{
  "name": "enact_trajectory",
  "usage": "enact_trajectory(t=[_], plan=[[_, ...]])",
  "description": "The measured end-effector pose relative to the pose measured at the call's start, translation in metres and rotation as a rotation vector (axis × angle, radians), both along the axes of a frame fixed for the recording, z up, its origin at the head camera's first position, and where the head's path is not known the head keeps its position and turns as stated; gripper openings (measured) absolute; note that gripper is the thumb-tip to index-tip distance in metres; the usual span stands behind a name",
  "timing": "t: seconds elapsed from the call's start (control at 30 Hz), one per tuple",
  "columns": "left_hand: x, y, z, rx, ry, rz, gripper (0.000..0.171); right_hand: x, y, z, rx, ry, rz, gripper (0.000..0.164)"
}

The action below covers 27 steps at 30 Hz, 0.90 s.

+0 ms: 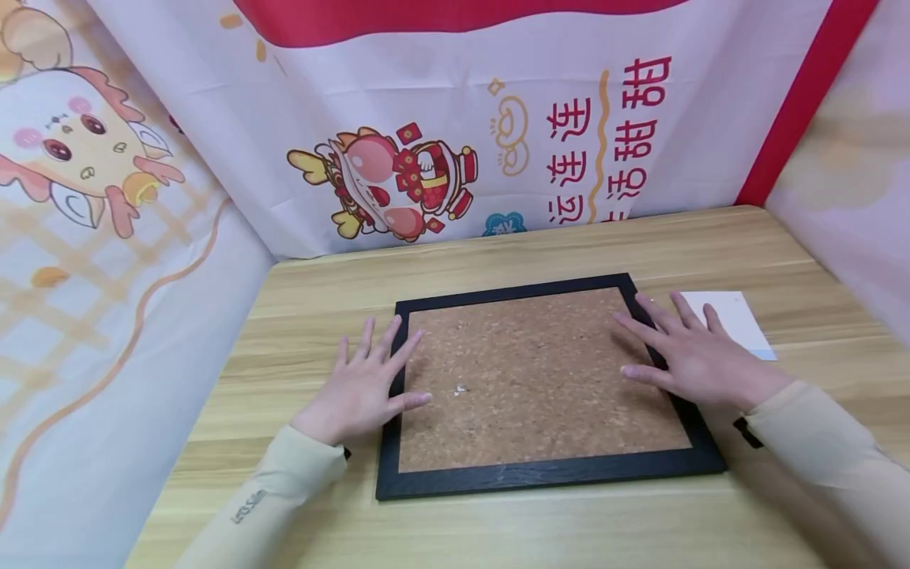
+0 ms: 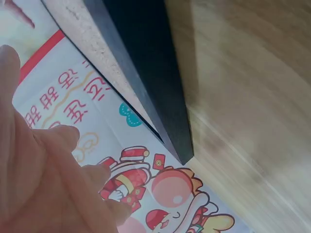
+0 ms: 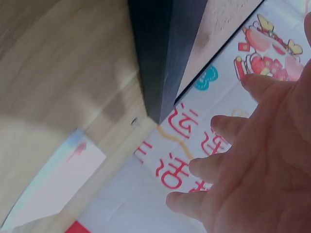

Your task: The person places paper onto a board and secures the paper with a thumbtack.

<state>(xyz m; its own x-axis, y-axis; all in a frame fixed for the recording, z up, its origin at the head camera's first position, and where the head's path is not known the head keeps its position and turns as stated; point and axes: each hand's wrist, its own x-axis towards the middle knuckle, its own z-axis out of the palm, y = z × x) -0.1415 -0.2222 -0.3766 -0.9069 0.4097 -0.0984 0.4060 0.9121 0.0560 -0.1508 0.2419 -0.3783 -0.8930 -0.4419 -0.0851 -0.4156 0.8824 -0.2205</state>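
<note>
A cork board (image 1: 540, 379) in a black frame (image 1: 547, 476) lies flat on the wooden table, with a small whitish mark left of its middle. Over the frame's left side my left hand (image 1: 366, 383) is held with fingers spread, thumb reaching across the cork. My right hand (image 1: 693, 352) hovers likewise over the right side, fingers fanned out. Both wrist views show a gap between palm and board: the left hand (image 2: 48, 170) and the right hand (image 3: 262, 160) grip nothing. The frame's corner (image 2: 180, 145) stands out beside the left fingers.
A white card (image 1: 739, 324) with a light blue edge lies right of the board, partly behind my right hand. Printed cloth (image 1: 441, 95) with cartoon figures and red characters hangs behind the wooden table (image 1: 320, 292) and along both sides.
</note>
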Motion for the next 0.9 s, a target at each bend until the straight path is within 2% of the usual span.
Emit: enact_trajectory(t=[0.13, 0.27, 0.37, 0.5, 0.6, 0.67, 0.77, 0.9], plan=[[-0.003, -0.004, 0.007, 0.067, -0.018, -0.005, 0.09, -0.005, 0.011, 0.005, 0.004, -0.02, -0.046, 0.081], [-0.012, -0.011, 0.017, 0.194, 0.04, -0.037, 0.08, -0.012, 0.032, 0.012, -0.017, -0.012, -0.093, 0.08], [-0.019, -0.019, 0.023, 0.284, 0.04, -0.001, 0.069, -0.02, 0.052, 0.017, -0.045, -0.001, -0.129, 0.079], [-0.028, -0.031, 0.024, 0.344, -0.095, 0.098, 0.064, -0.032, 0.078, 0.023, -0.039, 0.026, -0.195, 0.08], [-0.036, -0.036, 0.02, 0.323, -0.21, 0.155, 0.066, -0.039, 0.095, 0.024, 0.008, 0.026, -0.254, 0.075], [-0.04, -0.036, 0.016, 0.298, -0.271, 0.19, 0.07, -0.042, 0.104, 0.023, 0.042, -0.01, -0.287, 0.073], [-0.043, -0.031, 0.011, 0.262, -0.33, 0.229, 0.077, -0.047, 0.115, 0.018, 0.07, -0.074, -0.309, 0.066], [-0.044, -0.02, 0.006, 0.255, -0.364, 0.247, 0.08, -0.052, 0.122, 0.009, 0.074, -0.149, -0.35, 0.071]])
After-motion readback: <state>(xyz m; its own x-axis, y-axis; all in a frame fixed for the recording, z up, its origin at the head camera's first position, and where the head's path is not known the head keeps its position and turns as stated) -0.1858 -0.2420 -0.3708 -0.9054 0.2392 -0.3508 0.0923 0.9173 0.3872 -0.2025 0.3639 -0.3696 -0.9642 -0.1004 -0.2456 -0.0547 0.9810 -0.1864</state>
